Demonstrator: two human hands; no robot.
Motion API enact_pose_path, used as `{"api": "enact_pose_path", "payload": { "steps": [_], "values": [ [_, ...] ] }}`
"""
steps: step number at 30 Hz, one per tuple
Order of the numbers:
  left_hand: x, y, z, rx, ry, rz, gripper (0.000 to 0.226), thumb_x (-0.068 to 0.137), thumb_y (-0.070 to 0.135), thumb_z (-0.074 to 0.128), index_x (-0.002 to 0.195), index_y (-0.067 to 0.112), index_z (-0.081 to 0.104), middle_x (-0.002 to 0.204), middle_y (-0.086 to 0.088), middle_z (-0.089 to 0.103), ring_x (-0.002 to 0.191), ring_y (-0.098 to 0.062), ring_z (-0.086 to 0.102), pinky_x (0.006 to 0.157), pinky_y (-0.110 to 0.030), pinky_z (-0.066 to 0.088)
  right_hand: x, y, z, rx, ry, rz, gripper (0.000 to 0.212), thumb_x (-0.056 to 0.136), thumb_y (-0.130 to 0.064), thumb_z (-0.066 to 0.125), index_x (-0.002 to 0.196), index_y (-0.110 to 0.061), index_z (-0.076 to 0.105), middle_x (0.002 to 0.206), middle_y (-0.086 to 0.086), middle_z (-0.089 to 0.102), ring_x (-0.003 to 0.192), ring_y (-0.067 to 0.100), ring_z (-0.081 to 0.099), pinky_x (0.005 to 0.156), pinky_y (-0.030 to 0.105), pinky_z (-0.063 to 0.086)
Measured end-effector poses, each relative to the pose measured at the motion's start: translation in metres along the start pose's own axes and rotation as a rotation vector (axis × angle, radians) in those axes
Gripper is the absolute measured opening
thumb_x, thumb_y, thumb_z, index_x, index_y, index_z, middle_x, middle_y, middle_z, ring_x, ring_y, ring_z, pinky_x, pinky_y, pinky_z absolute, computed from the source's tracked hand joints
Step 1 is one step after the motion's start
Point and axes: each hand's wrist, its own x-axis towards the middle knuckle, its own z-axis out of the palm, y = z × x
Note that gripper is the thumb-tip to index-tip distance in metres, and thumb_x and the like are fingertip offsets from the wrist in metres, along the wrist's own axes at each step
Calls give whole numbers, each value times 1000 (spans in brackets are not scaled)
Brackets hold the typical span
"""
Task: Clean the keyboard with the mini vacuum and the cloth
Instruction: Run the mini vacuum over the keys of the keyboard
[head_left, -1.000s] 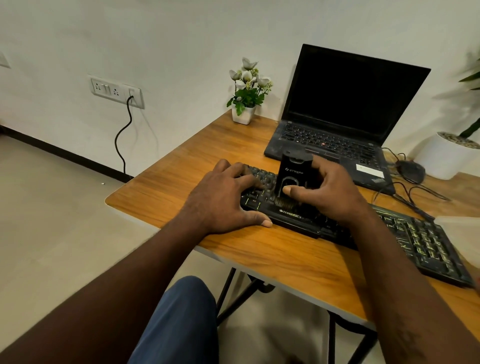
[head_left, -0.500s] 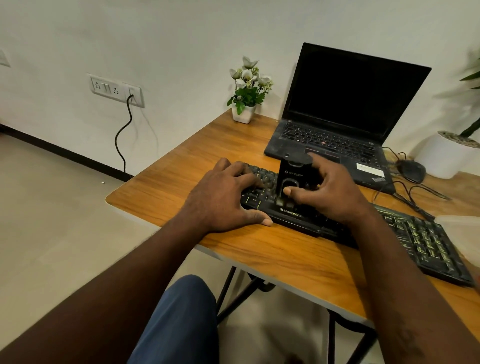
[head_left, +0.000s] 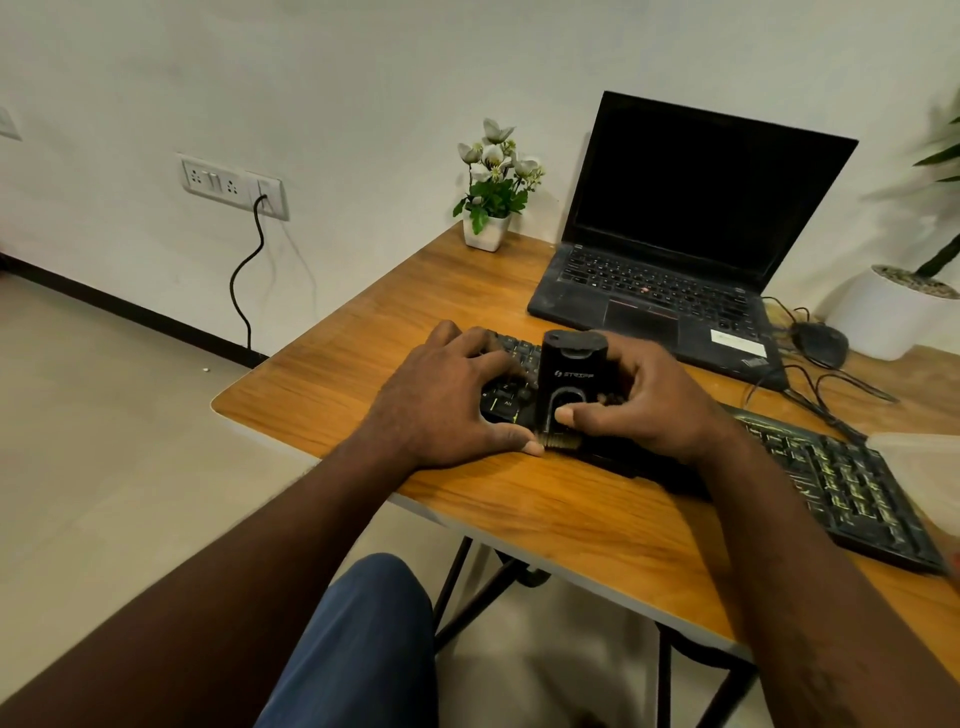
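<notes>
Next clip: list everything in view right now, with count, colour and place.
flat black computer keyboard: 1, black, table front, under both hands
boxy black plastic mini vacuum: 1, black, upright on keyboard
open black laptop: 1, black, behind keyboard
brown wooden table: 1, brown, centre
small white pot of white flowers: 1, white, table's far corner
large white round planter: 1, white, far right
black corded mouse: 1, black, right of laptop
white wall socket panel: 1, white, left wall
left hand: 1, flat on keyboard's left end
right hand: 1, holds mini vacuum
</notes>
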Motion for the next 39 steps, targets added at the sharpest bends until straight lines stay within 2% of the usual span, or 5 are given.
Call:
{"api": "enact_pose_path", "payload": {
  "steps": [3, 7, 13, 24, 39],
  "values": [
    [0, 0, -1, -9, -1, 0, 99, 65, 99, 49, 140, 36, 55, 132, 11, 52, 121, -14, 36, 93, -38, 48, 4, -1, -1, -128, 180, -49, 49, 81, -16, 86, 123, -33, 65, 110, -21, 71, 102, 2, 69, 88, 30, 59],
    [0, -1, -1, 1, -16, 2, 98, 66, 98, 48, 141, 35, 54, 132, 11, 51, 121, -15, 36, 93, -40, 49, 1, 1, -1, 42, 7, -37, 50, 81, -11, 86, 121, -33, 66, 113, -10, 74, 105, 14, 71, 88, 31, 61],
    [0, -1, -1, 6, -17, -2, 97, 66, 98, 49, 141, 36, 54, 133, 10, 51, 121, -15, 36, 93, -39, 48, 3, 0, 0, -172, 193, -101, 37, 80, -25, 86, 113, -24, 67, 101, -13, 71, 96, 7, 67, 76, 17, 52],
    [1, -4, 1, -18, -13, 21, 91, 67, 96, 50, 140, 41, 52, 136, 9, 50, 124, -15, 36, 97, -39, 46, -65, 4, 18, -582, 343, -165, 32, 72, -45, 72, 94, -29, 55, 94, -14, 58, 82, 9, 54, 63, 34, 50],
    [1, -4, 0, -25, 4, 28, 74, 76, 81, 59, 139, 42, 52, 135, 9, 50, 122, -16, 35, 97, -40, 46, -44, -9, 54, -770, 326, -316, 37, 75, -38, 71, 102, -14, 66, 109, 5, 71, 99, 13, 59, 79, 35, 51]
  ]
}}
